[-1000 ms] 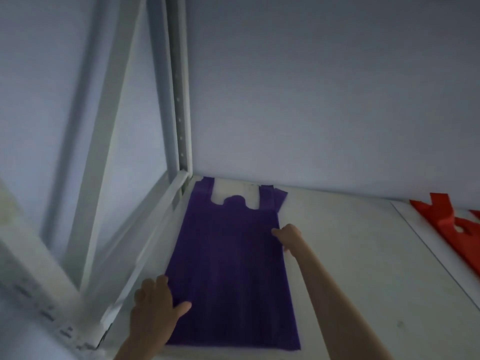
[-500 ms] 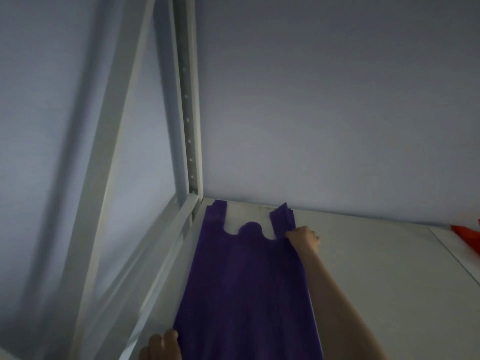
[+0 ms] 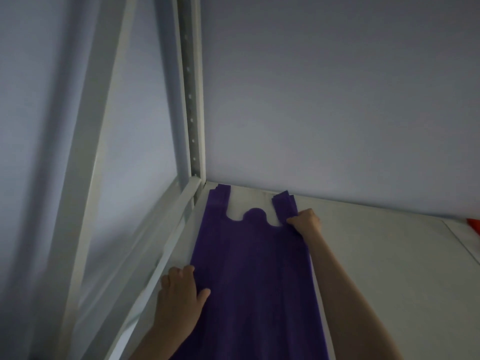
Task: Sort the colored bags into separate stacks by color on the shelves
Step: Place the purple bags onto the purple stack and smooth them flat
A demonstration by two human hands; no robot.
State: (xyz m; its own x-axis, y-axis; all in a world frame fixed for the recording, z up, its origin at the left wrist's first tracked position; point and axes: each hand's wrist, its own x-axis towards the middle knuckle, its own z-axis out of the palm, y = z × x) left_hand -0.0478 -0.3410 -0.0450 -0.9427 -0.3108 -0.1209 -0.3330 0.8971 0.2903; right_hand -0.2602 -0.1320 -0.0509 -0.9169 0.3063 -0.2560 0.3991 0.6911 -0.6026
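Observation:
A stack of purple bags (image 3: 254,276) lies flat on the white shelf (image 3: 376,268), handles toward the back wall, tight in the left rear corner. My left hand (image 3: 179,300) is at the stack's left edge: the thumb lies on top and the curled fingers hold the edge. My right hand (image 3: 305,223) has its fingers curled on the bag at the base of the right handle. The near end of the stack runs out of view at the bottom.
A white perforated upright post (image 3: 193,113) and a diagonal brace (image 3: 96,126) frame the shelf's left side. The pale wall rises right behind the shelf. A bit of a red bag (image 3: 474,224) shows at the far right edge, past a shelf seam.
The view has tilted up and left, so the red bag has nearly left the frame. My right hand slid up the bag's right edge to the handle base. My left hand moved further along the left edge.

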